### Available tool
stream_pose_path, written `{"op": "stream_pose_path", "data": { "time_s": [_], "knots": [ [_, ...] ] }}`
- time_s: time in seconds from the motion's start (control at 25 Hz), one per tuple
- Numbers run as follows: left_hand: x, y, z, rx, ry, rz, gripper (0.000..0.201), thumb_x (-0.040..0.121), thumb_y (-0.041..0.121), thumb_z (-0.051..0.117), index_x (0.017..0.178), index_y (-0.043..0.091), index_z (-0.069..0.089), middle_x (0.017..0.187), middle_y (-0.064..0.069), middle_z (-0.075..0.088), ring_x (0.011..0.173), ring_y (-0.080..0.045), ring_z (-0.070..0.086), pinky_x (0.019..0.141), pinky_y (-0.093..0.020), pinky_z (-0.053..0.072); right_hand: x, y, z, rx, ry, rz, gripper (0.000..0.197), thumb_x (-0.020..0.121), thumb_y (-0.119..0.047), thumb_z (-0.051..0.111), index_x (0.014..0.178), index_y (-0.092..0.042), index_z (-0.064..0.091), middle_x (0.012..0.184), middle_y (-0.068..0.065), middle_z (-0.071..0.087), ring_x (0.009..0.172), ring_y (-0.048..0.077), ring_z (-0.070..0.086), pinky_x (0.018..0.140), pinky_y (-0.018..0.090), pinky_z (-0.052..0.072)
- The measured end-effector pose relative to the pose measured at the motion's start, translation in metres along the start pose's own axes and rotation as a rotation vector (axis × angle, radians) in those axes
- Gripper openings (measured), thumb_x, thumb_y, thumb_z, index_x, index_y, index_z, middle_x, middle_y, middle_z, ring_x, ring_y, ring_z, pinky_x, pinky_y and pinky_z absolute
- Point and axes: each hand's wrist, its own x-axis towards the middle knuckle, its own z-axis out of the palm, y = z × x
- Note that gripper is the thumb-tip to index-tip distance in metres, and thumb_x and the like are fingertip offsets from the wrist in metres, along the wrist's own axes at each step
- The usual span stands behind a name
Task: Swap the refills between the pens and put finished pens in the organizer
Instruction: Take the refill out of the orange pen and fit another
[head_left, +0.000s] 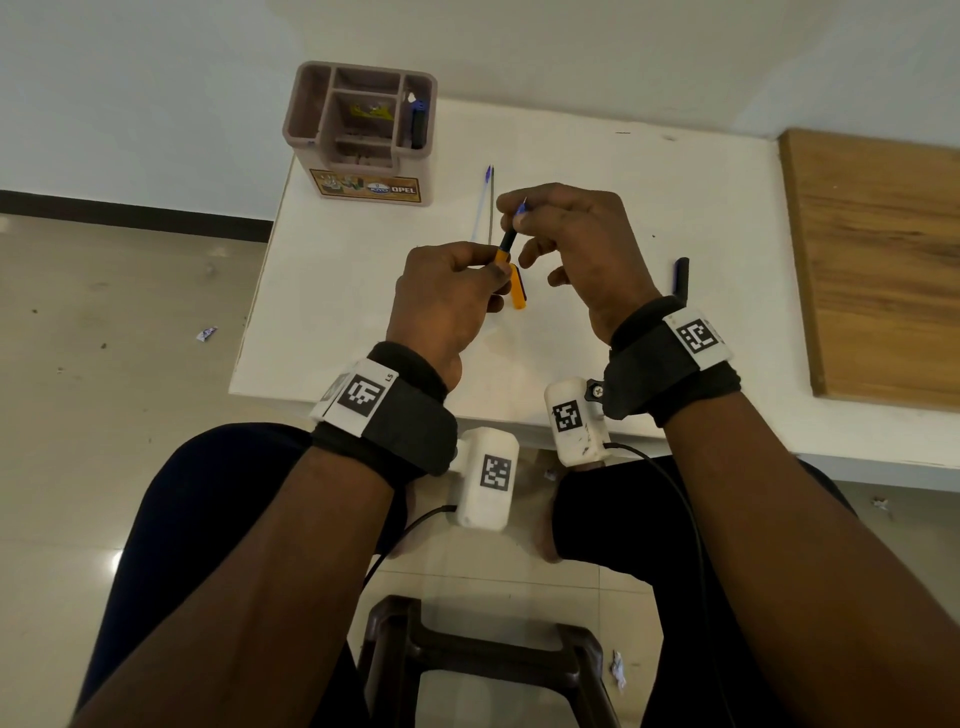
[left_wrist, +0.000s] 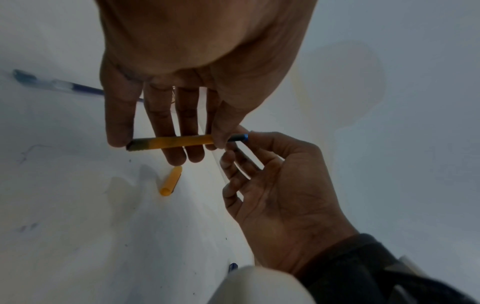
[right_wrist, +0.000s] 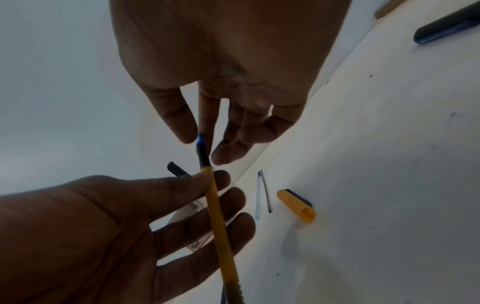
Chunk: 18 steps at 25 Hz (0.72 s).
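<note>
Left grip (head_left: 452, 291) pinches orange pen (head_left: 506, 243); right grip (head_left: 566, 244) pinches tip; orange cap (head_left: 518, 287) beneath, organizer (head_left: 363, 130) beyond.

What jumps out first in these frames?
Both hands meet over the white table: the left hand grips an orange pen barrel while the right hand pinches its dark, blue-tipped nose. An orange cap lies just beneath, two loose refills lie beyond, and the brown organizer sits at the table's far-left corner.
</note>
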Motion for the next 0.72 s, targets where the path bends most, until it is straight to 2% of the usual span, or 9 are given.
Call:
{"op": "stream_pose_path", "data": {
  "time_s": [0.08,0.16,0.28,0.4,0.48,0.6,0.64,0.72],
  "knots": [
    [0.000,0.000,0.000,0.011,0.003,-0.001,0.028,0.101,0.028,0.065,0.126,0.018,0.072,0.107,-0.001,0.077,0.087,-0.009,0.072,0.062,-0.018,0.043,0.000,0.002,-0.002,-0.008,0.010,-0.047,0.025,0.099,-0.005,0.057,0.115,-0.005,0.077,0.098,-0.002,0.074,0.063,-0.002,0.066,0.055,0.009,0.047],
    [0.000,0.000,-0.001,0.016,0.004,0.003,0.028,0.101,0.028,0.065,0.126,0.018,0.072,0.107,-0.001,0.077,0.088,-0.009,0.072,0.062,-0.018,0.043,-0.001,0.003,-0.001,-0.010,0.023,-0.072,0.021,0.099,-0.004,0.059,0.111,-0.001,0.077,0.088,-0.007,0.072,0.059,-0.005,0.064,0.055,0.005,0.046],
    [0.000,-0.001,-0.002,0.034,0.011,0.016,0.028,0.100,0.029,0.066,0.124,0.017,0.074,0.108,0.000,0.077,0.090,-0.011,0.073,0.063,-0.020,0.044,0.000,0.004,-0.001,-0.036,0.033,-0.087,0.014,0.098,-0.013,0.067,0.103,-0.006,0.078,0.078,-0.011,0.070,0.058,-0.005,0.064,0.054,0.004,0.045],
    [0.000,-0.002,-0.004,0.095,0.045,0.067,0.028,0.098,0.028,0.069,0.122,0.016,0.076,0.105,0.002,0.077,0.086,-0.009,0.073,0.065,-0.020,0.046,0.001,0.005,-0.001,-0.088,0.037,-0.091,0.014,0.097,-0.018,0.070,0.101,-0.008,0.079,0.076,-0.010,0.069,0.059,0.000,0.064,0.055,0.004,0.044],
    [0.000,-0.002,-0.004,0.153,0.081,0.124,0.027,0.097,0.027,0.070,0.120,0.016,0.077,0.098,0.003,0.076,0.080,-0.008,0.071,0.071,-0.023,0.053,0.002,0.006,0.002,-0.099,0.060,-0.095,0.013,0.095,-0.021,0.072,0.096,-0.009,0.079,0.076,-0.009,0.069,0.062,0.004,0.063,0.059,0.011,0.050],
    [-0.001,-0.001,-0.004,0.211,0.113,0.169,0.026,0.096,0.027,0.071,0.118,0.015,0.078,0.097,0.001,0.077,0.076,-0.007,0.070,0.080,-0.030,0.060,0.005,0.008,0.007,-0.108,0.126,-0.093,0.021,0.092,-0.027,0.076,0.087,-0.007,0.078,0.074,-0.003,0.070,0.067,0.012,0.064,0.073,0.036,0.060],
    [-0.002,-0.001,-0.003,0.212,0.115,0.172,0.026,0.096,0.028,0.072,0.118,0.015,0.078,0.098,0.000,0.077,0.076,-0.007,0.070,0.081,-0.031,0.060,0.005,0.009,0.008,-0.104,0.141,-0.083,0.022,0.091,-0.028,0.077,0.087,-0.006,0.078,0.074,-0.002,0.070,0.068,0.013,0.064,0.077,0.040,0.061],
    [-0.003,-0.001,-0.003,0.219,0.115,0.175,0.026,0.096,0.028,0.072,0.118,0.015,0.078,0.096,0.001,0.076,0.076,-0.007,0.070,0.083,-0.034,0.061,0.004,0.009,0.008,-0.095,0.149,-0.062,0.024,0.091,-0.031,0.077,0.087,-0.007,0.078,0.074,-0.001,0.070,0.069,0.013,0.064,0.075,0.039,0.060]
  ]
}}
